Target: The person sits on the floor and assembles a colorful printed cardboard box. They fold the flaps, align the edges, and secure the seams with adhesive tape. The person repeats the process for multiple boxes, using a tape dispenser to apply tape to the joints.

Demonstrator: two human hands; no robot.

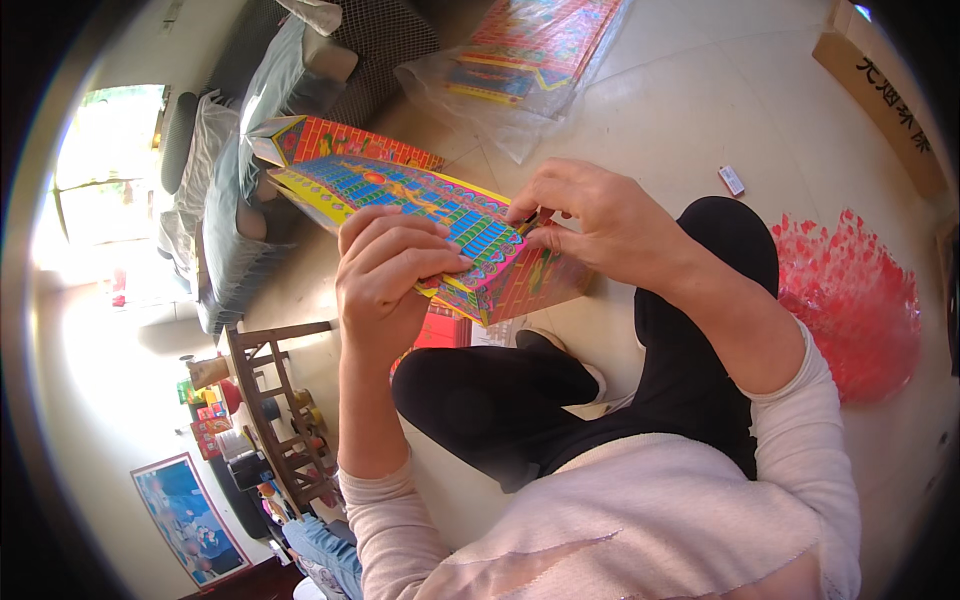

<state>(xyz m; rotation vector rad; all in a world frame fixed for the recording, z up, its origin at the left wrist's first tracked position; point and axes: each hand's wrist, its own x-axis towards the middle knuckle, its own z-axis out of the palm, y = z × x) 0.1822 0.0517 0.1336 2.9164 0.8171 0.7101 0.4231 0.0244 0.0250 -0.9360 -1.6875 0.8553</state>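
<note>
A brightly printed cardboard model house [405, 195] is raised in front of me above my knees. Its roof has a blue and green tile pattern with yellow and pink borders, and its walls show red brick print. My left hand [390, 262] grips the near edge of the roof, fingers lying over the top and the thumb hidden beneath. At the roof's right corner, my right hand [585, 214] pinches the border between thumb and fingers. A small dark piece shows between those fingertips, too small to identify.
More printed sheets [525, 52] lie in clear plastic on the floor. A small white box [730, 181], a red plastic bag [847, 307] and a cardboard carton [877, 97] are to the right. Covered seats [262, 150] and a wooden rack [277, 405] stand left.
</note>
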